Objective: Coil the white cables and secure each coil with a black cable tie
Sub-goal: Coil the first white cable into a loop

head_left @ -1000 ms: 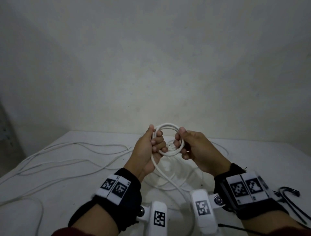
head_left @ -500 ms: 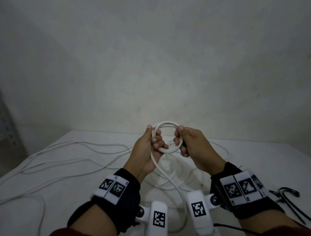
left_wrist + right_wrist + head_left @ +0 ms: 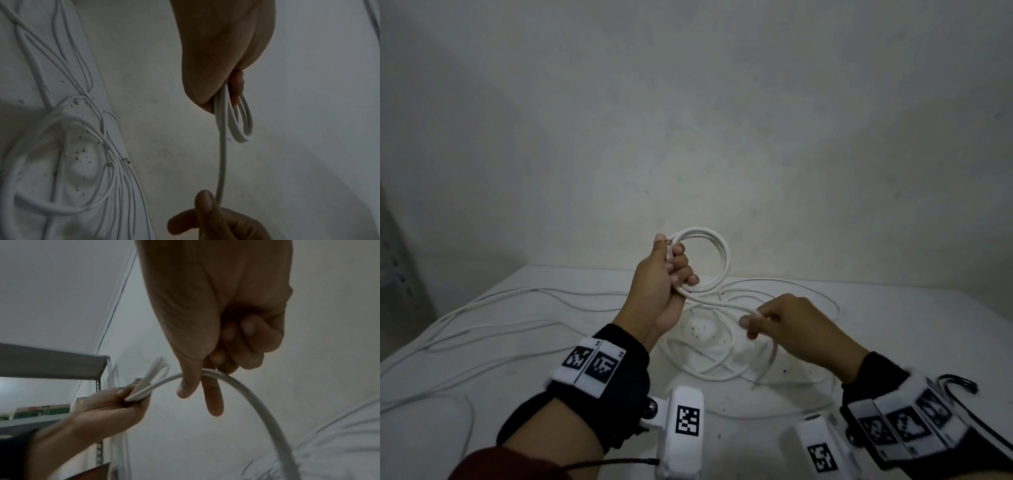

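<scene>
Since the earlier frame my right hand point(image 3: 791, 322) has left the coil point(image 3: 705, 263) and dropped toward the table point(image 3: 893, 325), now well apart from my left hand point(image 3: 657, 291). The left hand has risen, fingers curled round the coil's near side, thumb pressed along its top. The coil stands upright above the table's far edge, against the wall point(image 3: 688, 120). The right hand pinches the cable's free run point(image 3: 236, 382) between thumb and forefinger, the other fingers curled in; that run spans from the coil to the pinch, then falls to the table. I see no containers. Loose white cables point(image 3: 493, 329) sprawl on the table left of the coil and beneath it. A black cable tie point(image 3: 959, 382) lies at the table's right edge, beside my right wrist. A metal shelf point(image 3: 61, 365) stands left of the table.
</scene>
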